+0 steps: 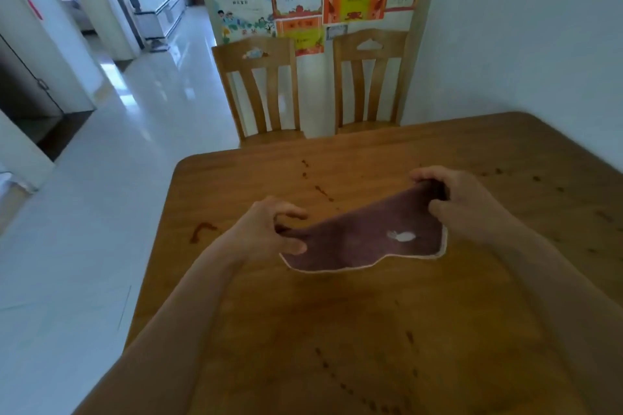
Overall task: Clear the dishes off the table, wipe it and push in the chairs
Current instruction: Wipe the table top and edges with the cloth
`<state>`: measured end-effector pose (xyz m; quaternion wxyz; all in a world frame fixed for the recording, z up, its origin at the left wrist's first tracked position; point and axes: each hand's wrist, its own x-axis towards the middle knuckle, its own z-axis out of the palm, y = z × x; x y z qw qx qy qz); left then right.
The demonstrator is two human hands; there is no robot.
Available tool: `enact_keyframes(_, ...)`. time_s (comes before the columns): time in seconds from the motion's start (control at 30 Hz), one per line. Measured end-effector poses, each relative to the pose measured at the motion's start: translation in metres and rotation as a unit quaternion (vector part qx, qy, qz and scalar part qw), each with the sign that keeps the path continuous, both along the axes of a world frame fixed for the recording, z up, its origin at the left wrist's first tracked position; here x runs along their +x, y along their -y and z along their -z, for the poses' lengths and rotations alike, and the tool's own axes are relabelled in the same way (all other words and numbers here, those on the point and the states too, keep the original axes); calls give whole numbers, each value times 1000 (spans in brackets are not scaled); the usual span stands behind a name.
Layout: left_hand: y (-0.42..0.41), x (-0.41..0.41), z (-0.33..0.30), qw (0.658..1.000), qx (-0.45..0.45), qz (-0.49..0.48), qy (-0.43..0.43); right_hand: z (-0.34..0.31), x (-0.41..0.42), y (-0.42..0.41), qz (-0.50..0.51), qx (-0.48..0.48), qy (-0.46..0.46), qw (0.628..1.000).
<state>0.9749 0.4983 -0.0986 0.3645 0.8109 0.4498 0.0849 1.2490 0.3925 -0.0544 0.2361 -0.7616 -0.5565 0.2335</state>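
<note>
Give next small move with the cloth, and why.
Probably lower the cloth flat onto the table and start wiping. Left hand and right hand hold it stretched above the wood, no dishes show, and brown stains dot the surface.

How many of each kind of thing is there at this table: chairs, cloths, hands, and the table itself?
Chairs: 2, the left chair and the right chair, both at the far edge
Cloths: 1, a brown cloth held above the table
Hands: 2, the left hand and the right hand, each gripping an end of the cloth
Tables: 1, the stained wooden table
Total: 6
</note>
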Motion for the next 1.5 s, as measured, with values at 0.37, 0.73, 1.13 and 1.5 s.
enact_keyframes(0.37,-7,25,0,985,91,-107,103,11,32,2,48,111,47,992)
enact_keyframes(0.73,18,67,1,982,-71,-59,166,46,-47,-10,-19,62,-200,978)
enact_keyframes(1.13,-5,60,-37,978,-120,106,137,77,-51,1,-67,48,-314,946)
enact_keyframes(1.5,-17,163,-54,987,-73,83,118,101,75,41,2,-35,-296,954)
